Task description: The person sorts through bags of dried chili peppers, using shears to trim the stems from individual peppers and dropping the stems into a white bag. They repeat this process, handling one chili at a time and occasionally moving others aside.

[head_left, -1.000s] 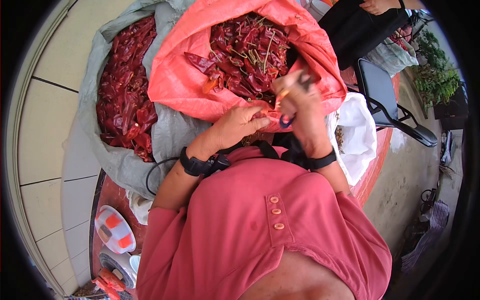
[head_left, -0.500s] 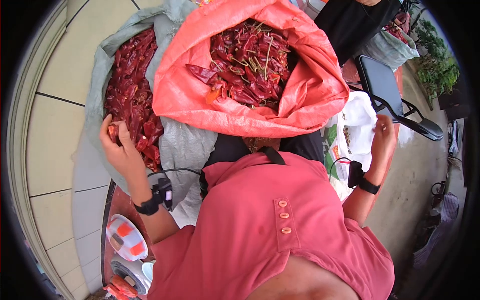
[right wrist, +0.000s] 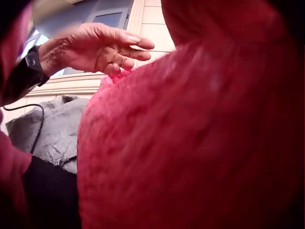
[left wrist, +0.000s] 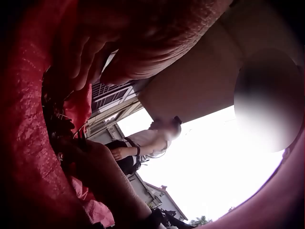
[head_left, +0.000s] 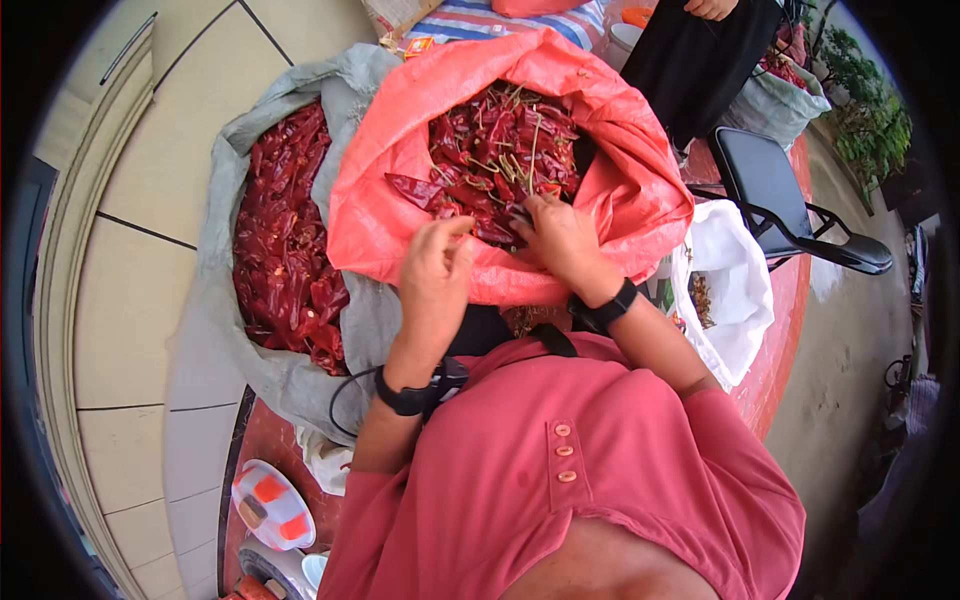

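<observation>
In the head view, a large red woven sack (head_left: 400, 150) holds dried red chili peppers (head_left: 480, 150) with pale stems. My left hand (head_left: 437, 270) hovers over the sack's near rim, fingers loosely bent. The right wrist view also shows this left hand (right wrist: 97, 50), with nothing between its fingers. My right hand (head_left: 562, 240) reaches over the rim, fingertips down among the peppers; I cannot tell what they grip. In the left wrist view, the right hand (left wrist: 102, 169) is dark against the sack's inside. A grey sack (head_left: 225, 250) with destemmed red peppers (head_left: 285, 250) stands at left.
A white bag (head_left: 735, 290) with stem scraps lies at right, near a black folding chair (head_left: 765, 185). At lower left are a white-and-orange plastic bowl (head_left: 255, 500) and a roll-like round thing (head_left: 270, 565). Another person in dark clothing (head_left: 690, 70) is beyond the sack.
A second ago both hands met at the red sack's rim, the right with blue-ringed scissors. They then parted, left to the grey sack and right to the white bag, and now return to the red sack.
</observation>
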Motion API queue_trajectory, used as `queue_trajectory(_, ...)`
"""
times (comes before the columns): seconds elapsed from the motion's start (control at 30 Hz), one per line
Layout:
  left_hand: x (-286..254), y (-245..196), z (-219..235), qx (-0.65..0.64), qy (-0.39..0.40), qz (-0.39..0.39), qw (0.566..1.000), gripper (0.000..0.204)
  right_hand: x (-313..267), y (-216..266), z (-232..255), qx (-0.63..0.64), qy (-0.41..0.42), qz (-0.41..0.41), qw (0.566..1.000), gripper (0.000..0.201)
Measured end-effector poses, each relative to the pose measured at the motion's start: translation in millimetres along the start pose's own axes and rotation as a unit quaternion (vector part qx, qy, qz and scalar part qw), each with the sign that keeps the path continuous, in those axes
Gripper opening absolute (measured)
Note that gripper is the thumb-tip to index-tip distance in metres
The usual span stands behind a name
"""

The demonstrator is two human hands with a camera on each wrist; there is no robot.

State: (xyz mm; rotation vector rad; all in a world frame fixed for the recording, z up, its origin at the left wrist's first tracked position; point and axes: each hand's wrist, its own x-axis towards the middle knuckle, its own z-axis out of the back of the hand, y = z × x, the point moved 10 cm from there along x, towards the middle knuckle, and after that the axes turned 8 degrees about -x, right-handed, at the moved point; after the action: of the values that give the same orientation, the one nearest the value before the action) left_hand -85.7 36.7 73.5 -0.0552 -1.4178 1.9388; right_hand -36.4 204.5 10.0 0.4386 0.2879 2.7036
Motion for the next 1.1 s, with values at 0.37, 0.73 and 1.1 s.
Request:
queue_trajectory(0.37, 10.5, 20.0, -48.6, -0.148, 0.052, 0.060, 0.986, 0.034, -21.3, -22.4, 28.2, 0.297, -0.043, -0.087, 0.950, 0.020)
queue_trajectory(0.73, 13.2, 14.6, -71.9, -0.211, 0.096, 0.069, 0.970, 0.038, -18.6, -12.8, 61.1, 0.548, -0.030, -0.056, 0.834, 0.019)
queue_trajectory(1.1, 13.8, -2.0, -78.7, -0.089, 0.066, -0.011, 0.994, 0.043, -22.6, 5.8, 80.0, 0.290, -0.183, 0.084, 0.936, 0.013)
